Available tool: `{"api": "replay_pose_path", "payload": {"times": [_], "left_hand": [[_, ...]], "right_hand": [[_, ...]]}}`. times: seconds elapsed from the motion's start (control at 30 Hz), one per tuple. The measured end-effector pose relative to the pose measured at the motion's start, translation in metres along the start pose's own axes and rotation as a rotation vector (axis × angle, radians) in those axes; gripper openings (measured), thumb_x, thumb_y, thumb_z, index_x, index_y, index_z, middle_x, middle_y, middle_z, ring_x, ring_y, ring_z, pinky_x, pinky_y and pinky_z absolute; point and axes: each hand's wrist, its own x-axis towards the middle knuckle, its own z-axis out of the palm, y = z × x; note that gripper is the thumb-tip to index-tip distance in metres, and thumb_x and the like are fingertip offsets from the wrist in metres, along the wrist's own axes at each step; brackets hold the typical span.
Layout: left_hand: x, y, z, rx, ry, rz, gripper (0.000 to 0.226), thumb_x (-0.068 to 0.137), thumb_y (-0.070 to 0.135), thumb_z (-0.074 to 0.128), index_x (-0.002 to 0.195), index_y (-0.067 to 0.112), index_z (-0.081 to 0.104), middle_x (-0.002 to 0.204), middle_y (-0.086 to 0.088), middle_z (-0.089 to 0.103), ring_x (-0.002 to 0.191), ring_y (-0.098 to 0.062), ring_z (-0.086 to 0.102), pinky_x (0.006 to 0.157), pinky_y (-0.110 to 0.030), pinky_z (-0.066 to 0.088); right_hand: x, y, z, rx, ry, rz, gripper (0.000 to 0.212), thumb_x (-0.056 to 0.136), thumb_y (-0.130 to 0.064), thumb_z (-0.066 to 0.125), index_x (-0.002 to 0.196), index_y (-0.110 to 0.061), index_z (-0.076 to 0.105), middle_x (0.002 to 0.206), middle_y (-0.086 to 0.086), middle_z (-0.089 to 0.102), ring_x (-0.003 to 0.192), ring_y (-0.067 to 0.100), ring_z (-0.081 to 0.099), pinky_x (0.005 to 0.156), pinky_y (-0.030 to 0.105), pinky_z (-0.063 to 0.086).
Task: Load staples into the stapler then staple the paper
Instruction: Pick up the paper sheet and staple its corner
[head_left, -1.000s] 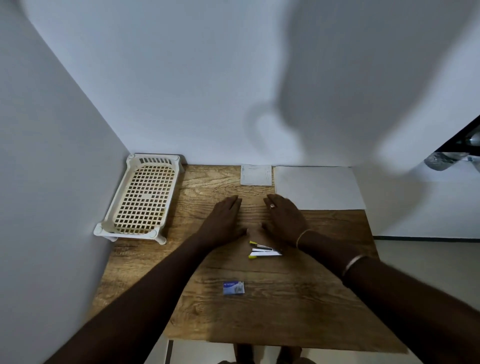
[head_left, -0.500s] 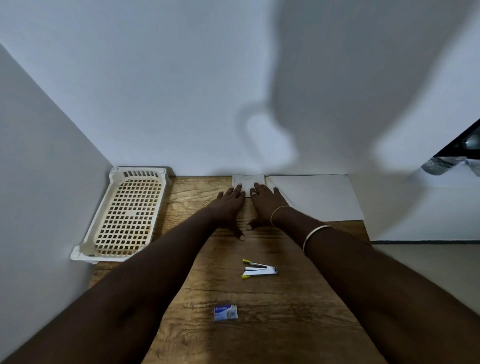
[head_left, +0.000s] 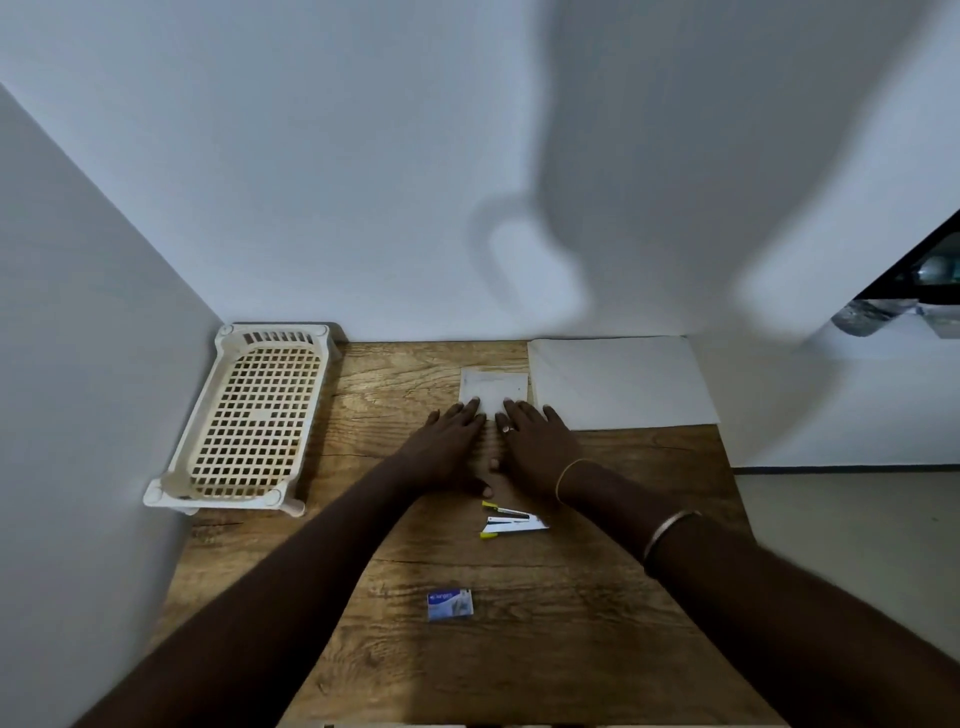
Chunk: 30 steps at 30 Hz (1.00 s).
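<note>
A small white paper (head_left: 493, 383) lies on the wooden table (head_left: 597, 623) near the back wall. My left hand (head_left: 451, 447) and my right hand (head_left: 535, 441) rest flat, side by side, with fingertips on the paper's near edge. Neither hand grips anything. A small stapler (head_left: 511, 522) with yellow tips lies open on the table just behind my wrists. Nearer the front edge sits a small blue staple box (head_left: 450, 604).
A cream plastic lattice tray (head_left: 254, 410) stands at the table's left side against the wall. A large white sheet (head_left: 621, 382) lies at the back right, beside the small paper. The table's right edge drops to the floor.
Both hands reached forward to the small paper at the back wall, then slid back towards me with the paper under their fingertips. The paper now sits further from the wall.
</note>
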Motion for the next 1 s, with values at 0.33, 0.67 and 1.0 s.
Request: {"api": "replay_pose_path", "payload": {"times": [0.33,0.67,1.0], "left_hand": [[-0.039,0.01,0.051,0.02,0.12,-0.003,0.069,0.099,0.032,0.059,0.159,0.017,0.026,0.171,-0.006,0.008,0.156,-0.031,0.014,0.124,-0.049,0.013],[-0.059,0.018,0.059,-0.111,0.224,-0.002,0.059,0.099,0.014,0.056,0.155,0.018,0.037,0.169,-0.007,0.021,0.153,-0.03,0.022,0.122,-0.043,0.021],[-0.052,0.022,0.034,-0.785,0.582,-0.531,0.039,0.092,0.016,0.067,0.13,0.007,0.066,0.125,-0.011,0.071,0.116,-0.025,0.065,0.099,-0.032,0.048]], "right_hand": [[-0.057,-0.028,0.031,0.136,0.06,0.007,0.057,0.104,-0.037,0.038,0.156,-0.015,0.029,0.167,0.009,0.017,0.154,0.027,0.017,0.121,0.047,0.022],[-0.067,-0.031,0.027,0.157,0.12,-0.001,0.053,0.101,-0.031,0.044,0.153,-0.017,0.037,0.165,0.006,0.026,0.152,0.025,0.023,0.119,0.047,0.025],[-0.05,-0.021,0.005,1.018,0.418,0.738,0.014,0.086,-0.022,0.072,0.094,-0.011,0.075,0.103,0.008,0.074,0.102,0.024,0.067,0.095,0.035,0.052]]}}
